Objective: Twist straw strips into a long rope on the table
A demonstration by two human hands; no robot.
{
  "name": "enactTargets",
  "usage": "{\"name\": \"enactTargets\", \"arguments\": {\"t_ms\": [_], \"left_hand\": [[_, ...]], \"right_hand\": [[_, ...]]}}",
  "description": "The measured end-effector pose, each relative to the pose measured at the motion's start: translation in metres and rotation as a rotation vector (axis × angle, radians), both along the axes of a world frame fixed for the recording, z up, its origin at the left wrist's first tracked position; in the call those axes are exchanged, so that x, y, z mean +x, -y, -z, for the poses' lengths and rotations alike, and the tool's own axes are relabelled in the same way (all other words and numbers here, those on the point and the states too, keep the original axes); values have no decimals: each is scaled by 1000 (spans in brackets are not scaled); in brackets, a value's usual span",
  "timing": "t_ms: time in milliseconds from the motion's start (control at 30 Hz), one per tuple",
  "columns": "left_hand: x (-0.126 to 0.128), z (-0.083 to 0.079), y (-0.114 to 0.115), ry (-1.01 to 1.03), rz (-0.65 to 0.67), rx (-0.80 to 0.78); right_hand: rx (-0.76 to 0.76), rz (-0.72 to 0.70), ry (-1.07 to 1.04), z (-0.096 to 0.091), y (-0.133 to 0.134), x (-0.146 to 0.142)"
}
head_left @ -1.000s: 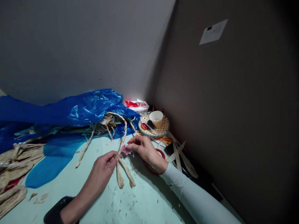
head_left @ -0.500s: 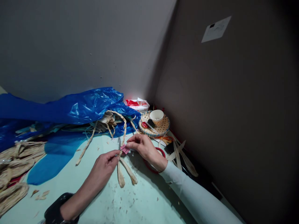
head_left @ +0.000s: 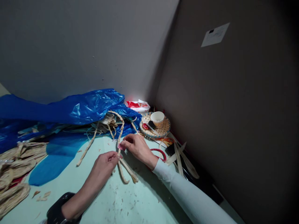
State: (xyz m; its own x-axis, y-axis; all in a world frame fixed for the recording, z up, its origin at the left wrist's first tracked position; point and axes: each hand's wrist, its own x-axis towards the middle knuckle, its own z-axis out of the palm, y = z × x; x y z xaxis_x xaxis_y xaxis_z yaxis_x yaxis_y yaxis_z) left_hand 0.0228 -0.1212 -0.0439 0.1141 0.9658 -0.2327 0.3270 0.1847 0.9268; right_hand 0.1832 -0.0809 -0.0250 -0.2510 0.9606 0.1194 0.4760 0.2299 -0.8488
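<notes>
A pale braided cord of dried plant fibre [head_left: 121,130] loops out from the blue plastic and comes down over the table. My left hand [head_left: 106,163] pinches it low down, just above two loose strand ends [head_left: 128,171] that hang toward me. Slightly higher, my right hand [head_left: 137,147] is closed on a small pink piece [head_left: 121,146], which lies against the braid. Whether that piece is cloth, foam or a clip I cannot tell. Part of it is hidden by my fingers.
Blue plastic sheeting [head_left: 93,104] covers a fibre bundle at the back left. More dried strips [head_left: 14,193] lie at the left. Beyond my right hand are a woven tray [head_left: 167,126] with a paper cup [head_left: 157,118], a red ring [head_left: 163,154] and a wipes packet [head_left: 140,106].
My right hand has moved a little left with the pink piece, which has turned and now sits against the braid. The cord has shifted slightly left and its loose ends have swung.
</notes>
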Motion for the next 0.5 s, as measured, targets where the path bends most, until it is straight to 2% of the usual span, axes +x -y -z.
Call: {"name": "enactTargets", "arguments": {"t_ms": [333, 500], "left_hand": [[-2, -2, 0, -32, 88, 19], [-2, -5, 2, -24, 108, -18]], "right_hand": [[26, -30, 171, -11, 4, -6], [36, -3, 259, -8, 11, -6]]}}
